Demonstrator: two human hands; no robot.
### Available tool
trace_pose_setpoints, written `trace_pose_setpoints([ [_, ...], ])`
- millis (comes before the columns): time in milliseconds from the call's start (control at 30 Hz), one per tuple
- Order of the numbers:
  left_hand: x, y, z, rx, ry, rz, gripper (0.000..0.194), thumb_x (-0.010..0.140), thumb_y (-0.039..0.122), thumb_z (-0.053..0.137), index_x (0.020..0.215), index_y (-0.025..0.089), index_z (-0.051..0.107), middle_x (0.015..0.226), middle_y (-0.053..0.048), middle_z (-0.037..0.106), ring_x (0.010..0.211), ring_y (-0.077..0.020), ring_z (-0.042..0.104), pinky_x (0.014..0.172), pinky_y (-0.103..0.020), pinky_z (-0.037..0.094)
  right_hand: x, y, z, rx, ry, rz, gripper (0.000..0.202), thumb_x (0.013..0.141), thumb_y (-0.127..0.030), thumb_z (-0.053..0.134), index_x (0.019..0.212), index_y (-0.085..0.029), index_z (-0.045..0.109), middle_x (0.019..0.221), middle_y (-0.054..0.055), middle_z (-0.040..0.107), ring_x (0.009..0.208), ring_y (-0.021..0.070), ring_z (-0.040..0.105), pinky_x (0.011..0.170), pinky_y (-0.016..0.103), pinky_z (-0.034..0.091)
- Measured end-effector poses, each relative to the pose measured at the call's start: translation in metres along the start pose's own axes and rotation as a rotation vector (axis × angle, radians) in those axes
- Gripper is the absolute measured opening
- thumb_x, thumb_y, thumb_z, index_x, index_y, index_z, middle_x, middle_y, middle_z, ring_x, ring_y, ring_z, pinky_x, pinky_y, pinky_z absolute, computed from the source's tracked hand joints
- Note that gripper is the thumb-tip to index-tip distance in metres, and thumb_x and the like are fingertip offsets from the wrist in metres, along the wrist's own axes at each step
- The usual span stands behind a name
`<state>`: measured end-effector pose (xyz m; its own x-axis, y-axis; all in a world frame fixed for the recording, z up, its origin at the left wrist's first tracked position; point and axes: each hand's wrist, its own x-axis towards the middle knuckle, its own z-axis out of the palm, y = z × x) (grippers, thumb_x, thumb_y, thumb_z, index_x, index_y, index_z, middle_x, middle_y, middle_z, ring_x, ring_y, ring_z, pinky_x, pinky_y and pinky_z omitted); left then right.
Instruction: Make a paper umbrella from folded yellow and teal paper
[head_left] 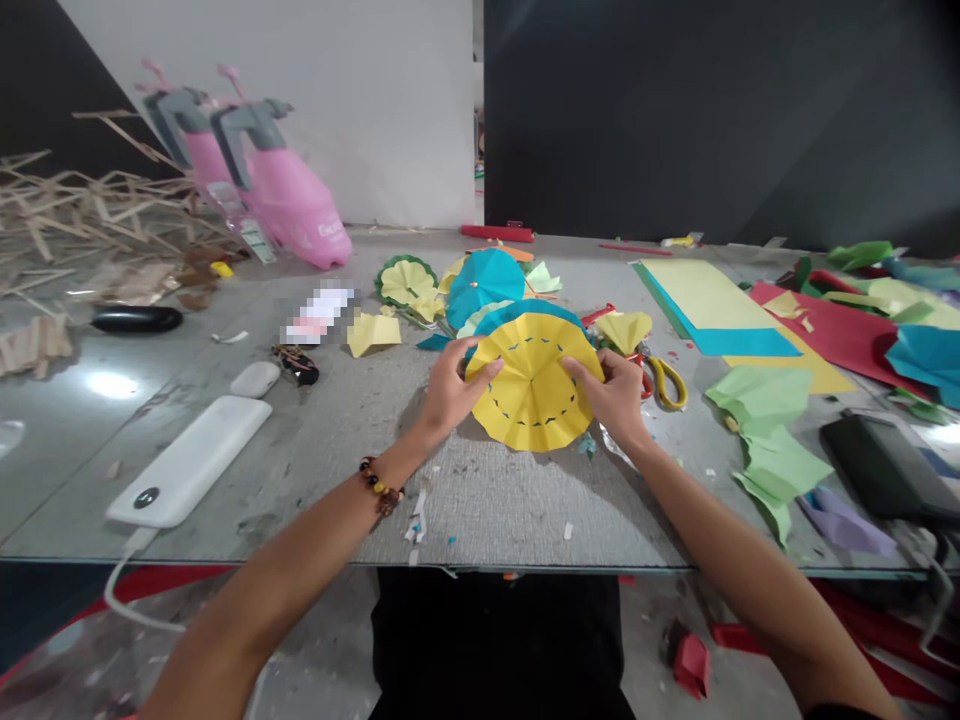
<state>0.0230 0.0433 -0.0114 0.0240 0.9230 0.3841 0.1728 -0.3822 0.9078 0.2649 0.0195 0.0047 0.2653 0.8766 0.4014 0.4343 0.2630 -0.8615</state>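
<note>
A round yellow paper piece with radial folds and a ring of small cut slits is held up over the table. My left hand grips its left edge, thumb on the front. My right hand pinches the right edge the same way. Behind its top edge shows a blue paper piece; whether the fingers also hold it is hidden. Farther back lies a blue folded paper circle. Scissors with red and yellow handles rest beside my right hand.
Pink spray bottles stand at the back left, near thin wooden sticks. A white power bank lies at left. Paper sheets, crumpled green paper and a black case are at right. The table's front edge is near.
</note>
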Motion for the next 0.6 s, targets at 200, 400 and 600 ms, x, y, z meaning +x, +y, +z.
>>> trace_pose_setpoints([
  [200,0.0034,-0.0027,-0.0013,0.031,0.028,-0.072,0.032,0.086,0.049,0.074,0.086,0.018,0.067,0.075,-0.002,0.067,0.063,-0.0132,0.058,0.056,-0.024,0.043,-0.0008,-0.0002,-0.0003,-0.036,-0.046,0.063,0.052,0.082,-0.063,0.071,0.06,-0.019,0.053,0.056,-0.003,0.047,0.052,0.0091,0.039,0.045,0.025,0.027],
  [400,0.0032,0.003,-0.0013,0.101,0.144,-0.003,0.031,0.087,0.046,0.073,0.08,0.02,0.058,0.065,0.002,0.056,0.057,-0.0112,0.049,0.052,-0.025,0.035,-0.0037,-0.0027,0.0016,0.034,-0.215,0.137,0.049,0.077,-0.064,0.076,0.085,-0.016,0.073,0.078,0.006,0.074,0.066,0.0194,0.066,0.051,0.026,0.046],
  [600,0.005,0.0013,-0.0044,0.126,0.221,0.036,0.039,0.088,0.048,0.074,0.071,0.021,0.052,0.061,0.004,0.046,0.056,-0.0104,0.042,0.052,-0.025,0.031,-0.003,0.0026,0.0024,0.149,-0.284,0.225,0.05,0.076,-0.063,0.078,0.093,-0.016,0.079,0.091,0.011,0.081,0.077,0.0257,0.075,0.06,0.032,0.059],
])
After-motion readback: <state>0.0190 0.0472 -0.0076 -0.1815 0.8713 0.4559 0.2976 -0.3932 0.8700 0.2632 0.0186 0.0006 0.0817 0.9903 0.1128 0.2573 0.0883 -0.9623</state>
